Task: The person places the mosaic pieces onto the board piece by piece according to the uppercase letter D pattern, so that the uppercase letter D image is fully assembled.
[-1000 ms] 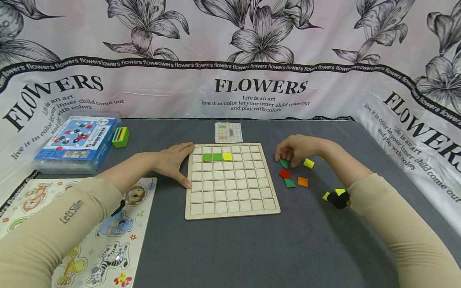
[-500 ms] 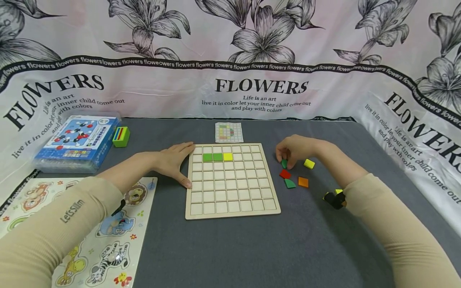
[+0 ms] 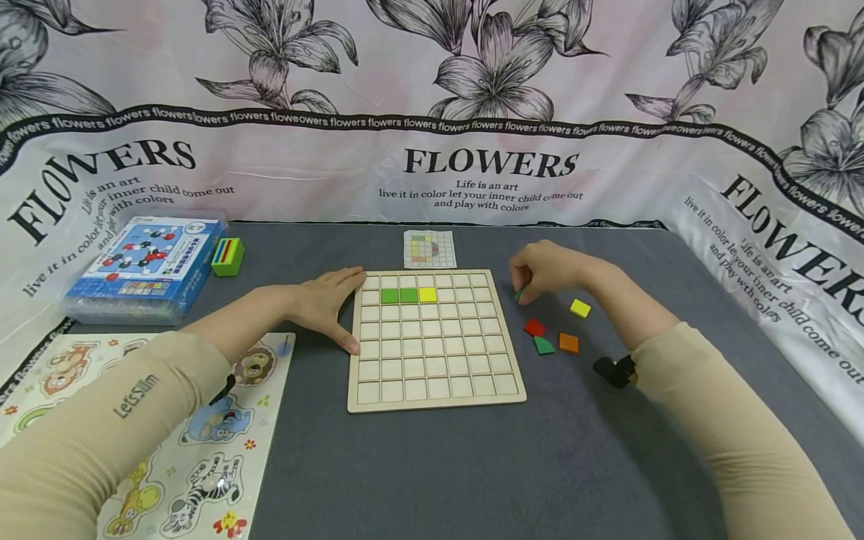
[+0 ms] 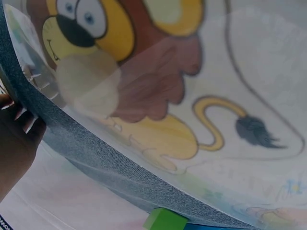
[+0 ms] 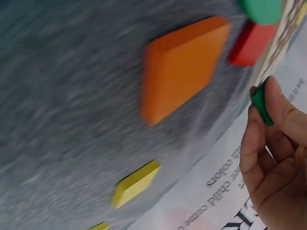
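Observation:
My left hand [image 3: 324, 306] rests with fingers spread against the left edge of a wooden grid board [image 3: 412, 390]. Two green square tiles [image 3: 398, 295] and a yellow tile [image 3: 427, 295] lie side by side in the board's second row. Just off the board's upper right corner, my right hand [image 3: 550, 268] pinches a small green tile [image 5: 260, 103] between thumb and finger. Below that hand lie a red tile [image 3: 535, 328], another green tile with a curved side [image 3: 543, 345], an orange square tile [image 3: 568, 343] and a yellow square tile [image 3: 579, 308].
A small pattern card [image 3: 429, 249] lies behind the board. At the left are an animal picture board [image 3: 270, 420], a blue box [image 3: 145, 262] and a green block with coloured strips [image 3: 227, 262]. A black wrist camera [image 3: 614, 371] sits below my right sleeve.
My right hand has picked up the upper green tile from the loose pieces and moved slightly up and left with it. My left hand stays in place.

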Available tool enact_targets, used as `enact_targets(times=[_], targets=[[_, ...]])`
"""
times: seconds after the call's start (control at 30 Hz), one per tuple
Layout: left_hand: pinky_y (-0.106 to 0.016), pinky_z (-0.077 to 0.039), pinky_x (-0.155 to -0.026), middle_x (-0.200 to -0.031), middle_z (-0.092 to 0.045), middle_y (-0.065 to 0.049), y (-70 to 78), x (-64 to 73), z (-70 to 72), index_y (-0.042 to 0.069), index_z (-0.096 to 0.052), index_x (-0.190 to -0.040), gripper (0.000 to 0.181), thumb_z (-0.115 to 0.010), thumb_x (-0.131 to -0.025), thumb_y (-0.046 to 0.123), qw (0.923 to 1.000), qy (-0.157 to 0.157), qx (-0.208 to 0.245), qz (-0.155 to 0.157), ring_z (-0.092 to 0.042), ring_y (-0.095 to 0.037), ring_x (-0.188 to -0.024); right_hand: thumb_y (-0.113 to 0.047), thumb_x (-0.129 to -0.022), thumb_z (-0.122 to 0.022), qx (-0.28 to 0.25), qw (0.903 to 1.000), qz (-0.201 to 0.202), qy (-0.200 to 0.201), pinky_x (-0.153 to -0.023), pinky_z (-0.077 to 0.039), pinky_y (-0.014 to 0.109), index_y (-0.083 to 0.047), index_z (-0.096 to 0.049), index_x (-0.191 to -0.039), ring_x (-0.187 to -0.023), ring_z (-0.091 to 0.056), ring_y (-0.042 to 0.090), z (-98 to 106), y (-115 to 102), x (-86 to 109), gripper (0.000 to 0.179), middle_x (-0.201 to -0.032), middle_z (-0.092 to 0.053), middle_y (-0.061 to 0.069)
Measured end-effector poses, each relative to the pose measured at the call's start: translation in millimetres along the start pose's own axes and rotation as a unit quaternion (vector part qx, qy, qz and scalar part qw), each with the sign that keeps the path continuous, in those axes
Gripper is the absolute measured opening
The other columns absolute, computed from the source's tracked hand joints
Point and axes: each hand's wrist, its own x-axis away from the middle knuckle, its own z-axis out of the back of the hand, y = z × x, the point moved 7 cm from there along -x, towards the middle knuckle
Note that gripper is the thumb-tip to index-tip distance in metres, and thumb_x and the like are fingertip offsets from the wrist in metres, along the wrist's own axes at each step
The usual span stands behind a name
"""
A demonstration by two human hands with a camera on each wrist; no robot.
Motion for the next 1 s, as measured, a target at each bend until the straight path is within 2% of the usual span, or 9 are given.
enact_targets(times=[0.13,0.23,0.33,0.47,0.57,0.8,0.9,1.0], targets=[[-0.066,-0.018,-0.121,-0.167,0.001,-0.022,0.1,0.8,0.3,0.004,-0.005,-0.160,0.131,-0.077,-0.071,0.067,1.0000,0.001,0.000,0.002,-0.005,-0.046,-0.154,-0.009,-0.085,-0.077,-0.029,0.9989,0.037,0.000,-0.066,-0.050,0.029,-0.012,-0.070,-0.094,-0.072,-0.058,0.015,1,-17,-6.1,0.012,-0.085,-0.064,0.004],[-0.066,-0.018,-0.121,-0.167,0.001,-0.022,0.6,1.1,0.3,0.004,-0.005,-0.160,0.131,-0.077,-0.071,0.067,1.0000,0.001,-0.001,0.003,-0.005,-0.046,-0.154,-0.008,-0.088,-0.073,-0.045,0.9967,0.067,0.000,-0.063,-0.046,0.028,-0.015,-0.074,-0.104,-0.068,-0.052,0.014,3,-30,-11.4,0.018,-0.083,-0.062,0.005],[-0.066,-0.018,-0.121,-0.167,0.001,-0.022,1.1,1.0,0.3,0.004,-0.005,-0.160,0.131,-0.077,-0.071,0.068,1.0000,0.002,-0.002,0.003,-0.005,-0.046,-0.154,-0.006,-0.089,-0.070,-0.064,0.9944,0.084,-0.001,-0.063,-0.047,0.028,-0.015,-0.075,-0.105,-0.067,-0.052,0.014,4,-41,-15.1,0.019,-0.085,-0.064,0.007],[-0.066,-0.018,-0.121,-0.167,0.001,-0.022,1.0,0.3,0.2,0.004,-0.005,-0.160,0.131,-0.077,-0.071,0.068,1.0000,0.001,-0.003,0.003,-0.005,-0.046,-0.154,-0.006,-0.090,-0.069,-0.096,0.9921,0.080,-0.005,-0.070,-0.056,0.035,-0.011,-0.074,-0.102,-0.073,-0.065,0.018,4,-52,-19.8,0.013,-0.089,-0.070,0.009],[-0.066,-0.017,-0.122,-0.167,0.002,-0.021,0.6,-0.2,-0.3,0.004,-0.005,-0.160,0.131,-0.077,-0.071,0.069,1.0000,-0.001,-0.003,0.003,-0.005,-0.045,-0.154,-0.007,-0.090,-0.070,-0.118,0.9902,0.075,0.004,-0.075,-0.059,0.040,-0.009,-0.073,-0.103,-0.079,-0.070,0.024,4,-57,-25.1,0.013,-0.090,-0.072,0.010],[-0.066,-0.017,-0.121,-0.167,0.002,-0.021,0.5,0.3,0.2,0.004,-0.004,-0.160,0.131,-0.077,-0.071,0.068,1.0000,-0.002,-0.003,0.001,-0.005,-0.045,-0.154,-0.011,-0.085,-0.077,-0.134,0.9864,0.075,0.058,-0.074,-0.055,0.037,-0.005,-0.072,-0.101,-0.080,-0.066,0.023,10,-66,-39.5,0.017,-0.084,-0.073,0.005],[-0.066,-0.017,-0.122,-0.167,0.002,-0.021,1.2,0.7,0.3,0.004,-0.004,-0.160,0.131,-0.077,-0.071,0.068,1.0000,-0.002,-0.003,0.000,-0.004,-0.045,-0.154,-0.010,-0.085,-0.077,-0.154,0.9838,0.068,0.060,-0.076,-0.058,0.036,-0.002,-0.070,-0.103,-0.081,-0.069,0.025,11,-70,-44.9,0.021,-0.083,-0.074,0.007],[-0.065,-0.017,-0.122,-0.167,0.002,-0.022,1.7,0.7,0.2,0.003,-0.005,-0.159,0.131,-0.077,-0.071,0.068,1.0000,-0.001,-0.004,-0.001,-0.004,-0.045,-0.154,-0.009,-0.085,-0.077,-0.183,0.9808,0.049,0.047,-0.079,-0.061,0.035,0.000,-0.069,-0.104,-0.083,-0.073,0.027,10,-72,-49.8,0.023,-0.085,-0.075,0.009]])
